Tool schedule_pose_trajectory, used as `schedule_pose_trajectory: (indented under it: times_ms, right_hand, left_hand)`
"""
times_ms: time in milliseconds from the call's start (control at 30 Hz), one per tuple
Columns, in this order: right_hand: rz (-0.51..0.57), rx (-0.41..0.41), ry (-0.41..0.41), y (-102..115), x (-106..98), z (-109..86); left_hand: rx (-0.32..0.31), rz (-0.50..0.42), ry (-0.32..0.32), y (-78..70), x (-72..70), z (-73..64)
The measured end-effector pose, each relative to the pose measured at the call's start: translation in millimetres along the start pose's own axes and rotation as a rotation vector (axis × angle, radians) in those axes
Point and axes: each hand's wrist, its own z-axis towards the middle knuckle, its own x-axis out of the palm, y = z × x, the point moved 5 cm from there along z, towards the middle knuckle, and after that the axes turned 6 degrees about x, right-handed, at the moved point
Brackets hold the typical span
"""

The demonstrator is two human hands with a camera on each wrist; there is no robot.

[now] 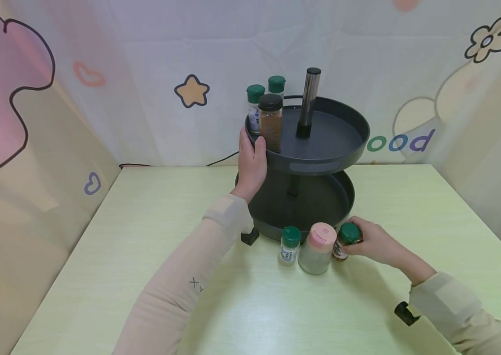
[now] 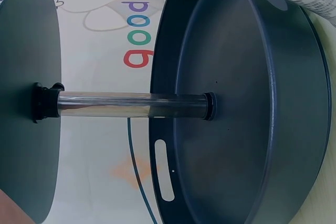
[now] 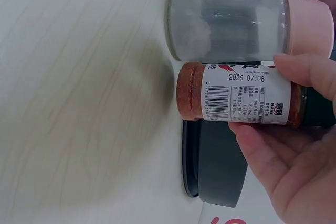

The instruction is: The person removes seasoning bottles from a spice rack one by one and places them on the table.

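In the head view, my left hand [image 1: 252, 165] rests against the left rim of a dark two-tier rack's upper tray [image 1: 326, 160], thumb beside a black-lidded jar of brown spice [image 1: 270, 125]. Two green-capped bottles, a nearer one [image 1: 254, 106] and a farther one [image 1: 276, 86], stand behind that jar. My right hand [image 1: 376, 241] grips a green-capped jar of reddish spice [image 3: 244, 94] between thumb and fingers. Beside this jar stands a pink-lidded clear jar [image 1: 315, 256], and left of it a small green-capped bottle [image 1: 289, 249]. Whether the held jar touches the table cannot be told.
The rack's lower tray [image 1: 295, 212] lies directly behind the row of jars. A metal post [image 1: 309, 101] rises through the upper tray. The pale table [image 1: 161, 222] meets a printed curtain [image 1: 153, 108] at the back, where a thin dark cable [image 1: 223, 158] runs.
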Motion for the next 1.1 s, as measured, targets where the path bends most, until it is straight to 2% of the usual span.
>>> schedule_pose_trajectory:
  times_ms: [533,1100]
  right_hand:
    - [-0.017,0.008,-0.004,-8,5,2.3]
    - [-0.004,0.045,-0.005,-13,7,2.5]
  left_hand:
    - [0.015,-0.004,0.000,-0.7,0.3,0.5]
    - [0.001,-0.001,-0.003,-1.1,-0.4,-0.4]
